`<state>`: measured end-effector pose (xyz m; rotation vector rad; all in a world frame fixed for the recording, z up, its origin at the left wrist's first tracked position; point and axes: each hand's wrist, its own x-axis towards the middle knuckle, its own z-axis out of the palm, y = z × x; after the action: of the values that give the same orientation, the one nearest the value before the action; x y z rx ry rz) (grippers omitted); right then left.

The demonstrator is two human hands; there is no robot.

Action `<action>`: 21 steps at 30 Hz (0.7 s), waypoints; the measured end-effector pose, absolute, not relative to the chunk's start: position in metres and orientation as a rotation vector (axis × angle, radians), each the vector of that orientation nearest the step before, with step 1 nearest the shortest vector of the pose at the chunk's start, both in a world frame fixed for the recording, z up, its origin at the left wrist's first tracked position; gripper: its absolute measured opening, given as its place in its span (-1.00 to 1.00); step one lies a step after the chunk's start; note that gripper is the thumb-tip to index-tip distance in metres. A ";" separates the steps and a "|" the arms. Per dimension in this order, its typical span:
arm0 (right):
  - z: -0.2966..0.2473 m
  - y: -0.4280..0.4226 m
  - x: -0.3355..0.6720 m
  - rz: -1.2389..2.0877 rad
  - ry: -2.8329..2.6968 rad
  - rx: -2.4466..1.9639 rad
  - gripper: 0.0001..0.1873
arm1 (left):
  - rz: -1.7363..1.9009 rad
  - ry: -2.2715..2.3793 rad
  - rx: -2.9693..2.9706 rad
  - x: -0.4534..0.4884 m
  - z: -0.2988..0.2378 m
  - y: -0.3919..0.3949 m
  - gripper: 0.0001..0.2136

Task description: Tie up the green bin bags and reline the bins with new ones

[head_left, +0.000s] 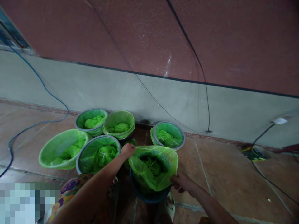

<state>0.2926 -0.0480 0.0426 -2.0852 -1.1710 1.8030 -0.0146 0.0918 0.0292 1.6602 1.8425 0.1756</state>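
A green plastic bag (161, 183) lines a dark blue bin (149, 199) on the floor in front of me. Its mouth is pulled wide between my hands, with more crumpled green plastic down inside. At the upper left of the mouth, my left hand (128, 150) is closed on the bag's edge. Lower on the right side, my right hand (182, 182) pinches the rim of the same bag. The bag's edge stands above the bin's rim.
Several more lined bins stand by the wall, among them a grey-rimmed bin (168, 122) at right and an oval bin (44, 163) at far left. A blue cable (35, 73) and a black cable (197, 57) hang down. A patterned shoe (171, 207) is beside the blue bin.
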 end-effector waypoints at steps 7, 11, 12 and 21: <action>0.063 -0.024 0.300 1.637 -1.369 -1.872 -0.59 | 0.499 1.811 1.487 -0.015 0.042 0.098 -0.85; 0.099 -0.007 0.294 1.429 -1.363 -1.747 -0.55 | 0.829 1.588 1.267 -0.006 0.073 0.096 -0.90; 0.111 -0.003 0.290 1.336 -1.383 -1.679 -0.56 | 0.916 1.461 1.209 -0.002 0.085 0.093 -0.91; 0.172 0.015 0.241 1.310 -1.191 -1.047 -0.76 | 0.972 0.535 0.893 0.050 0.155 0.062 -0.78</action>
<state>0.2410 0.0153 0.1716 -1.0473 -1.1910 1.3096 0.0495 0.0622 0.1551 0.8931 0.5355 0.9725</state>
